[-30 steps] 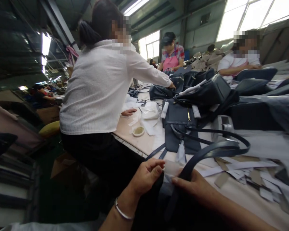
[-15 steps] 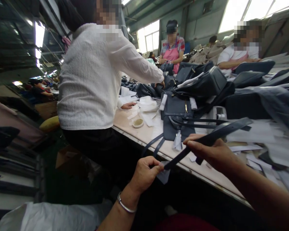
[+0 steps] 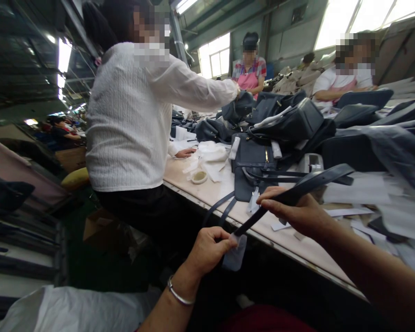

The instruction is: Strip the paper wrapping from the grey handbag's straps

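Observation:
A dark navy strap runs between my two hands above the table's front edge. My left hand, with a bangle at the wrist, pinches the strap's lower end together with a small translucent wrapper that hangs below the fingers. Further up, my right hand is closed round the strap, whose looped part sticks out to the right. Just beyond lies a navy bag with a gold zip, its handles and straps trailing toward me. White wrapping covers a piece at its lower side.
On the left a co-worker in a white top leans over the table. A tape roll, a tape dispenser, and white sheets lie about. More navy bags are piled behind. Two other people work across the table.
My right hand and the strap have shifted slightly left. The wrapper at my left hand now hangs fuller below the fingers. The co-worker's far arm has risen, lifting a dark bag.

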`<action>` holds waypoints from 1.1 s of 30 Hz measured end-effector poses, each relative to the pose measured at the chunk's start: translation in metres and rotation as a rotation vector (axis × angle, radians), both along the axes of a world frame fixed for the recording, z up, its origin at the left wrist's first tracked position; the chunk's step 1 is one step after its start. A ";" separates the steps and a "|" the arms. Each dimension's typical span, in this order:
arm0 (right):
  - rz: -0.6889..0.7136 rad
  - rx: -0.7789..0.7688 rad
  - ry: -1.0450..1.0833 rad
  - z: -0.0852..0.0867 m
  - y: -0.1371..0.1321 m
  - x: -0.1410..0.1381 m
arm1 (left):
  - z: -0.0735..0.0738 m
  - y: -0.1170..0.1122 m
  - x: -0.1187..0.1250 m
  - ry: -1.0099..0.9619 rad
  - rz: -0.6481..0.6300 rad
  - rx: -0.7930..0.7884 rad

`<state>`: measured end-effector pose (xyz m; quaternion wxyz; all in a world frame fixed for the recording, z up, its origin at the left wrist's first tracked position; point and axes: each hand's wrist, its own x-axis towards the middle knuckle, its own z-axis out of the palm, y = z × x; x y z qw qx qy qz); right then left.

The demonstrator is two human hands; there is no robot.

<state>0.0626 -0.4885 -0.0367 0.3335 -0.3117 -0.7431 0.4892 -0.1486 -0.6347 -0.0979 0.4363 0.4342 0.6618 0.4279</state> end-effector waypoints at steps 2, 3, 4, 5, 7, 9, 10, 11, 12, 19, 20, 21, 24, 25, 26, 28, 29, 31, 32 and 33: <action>-0.026 -0.008 0.023 0.002 0.000 0.001 | -0.001 0.000 0.000 -0.008 -0.004 0.002; -0.039 -0.020 0.036 0.002 0.000 0.001 | -0.001 0.000 0.000 -0.012 -0.006 0.002; -0.046 -0.032 0.049 0.003 0.000 0.001 | -0.002 0.000 0.000 -0.019 -0.008 0.001; -0.044 -0.040 0.055 0.003 0.000 0.001 | -0.002 0.001 0.001 -0.024 -0.009 0.001; -0.023 -0.040 0.042 0.002 0.001 0.002 | -0.002 0.001 0.002 -0.035 -0.011 0.003; 0.005 -0.028 0.010 -0.001 0.001 0.003 | -0.001 0.002 0.002 -0.047 -0.010 0.002; 0.021 -0.025 -0.005 -0.003 0.002 0.003 | 0.000 0.002 0.003 -0.051 -0.011 -0.002; 0.036 -0.025 -0.017 -0.005 0.002 0.002 | 0.002 0.003 0.003 -0.055 -0.012 -0.006; 0.046 -0.028 -0.021 -0.007 0.003 0.002 | 0.003 0.003 0.003 -0.057 -0.015 -0.010; 0.204 0.019 -0.037 -0.037 -0.021 -0.015 | 0.004 0.007 0.012 -0.047 -0.075 0.001; 0.253 0.034 -0.043 -0.043 -0.027 -0.017 | 0.002 0.008 0.015 -0.042 -0.080 0.007; 0.290 0.043 -0.047 -0.049 -0.033 -0.019 | 0.000 0.009 0.017 -0.029 -0.078 0.014; 0.271 -0.029 -0.037 -0.056 -0.040 -0.018 | -0.007 0.008 0.022 -0.010 -0.066 0.005; 0.207 -0.097 -0.022 -0.054 -0.037 -0.015 | -0.009 0.008 0.023 -0.010 -0.061 -0.009; 0.128 -0.183 -0.006 -0.050 -0.033 -0.013 | -0.010 0.007 0.023 -0.011 -0.057 -0.026; -0.061 -0.349 0.035 -0.041 -0.023 -0.008 | -0.012 0.006 0.023 -0.002 -0.038 -0.051; -0.134 -0.403 0.046 -0.037 -0.019 -0.006 | -0.012 0.006 0.023 0.003 -0.026 -0.058; -0.174 -0.414 0.034 -0.034 -0.017 -0.007 | -0.011 0.008 0.025 -0.018 -0.020 -0.064; -0.142 -0.379 0.012 -0.036 -0.020 -0.009 | -0.011 0.009 0.027 -0.037 -0.026 -0.057; -0.087 -0.335 -0.016 -0.040 -0.025 -0.012 | -0.011 0.011 0.030 -0.054 -0.035 -0.042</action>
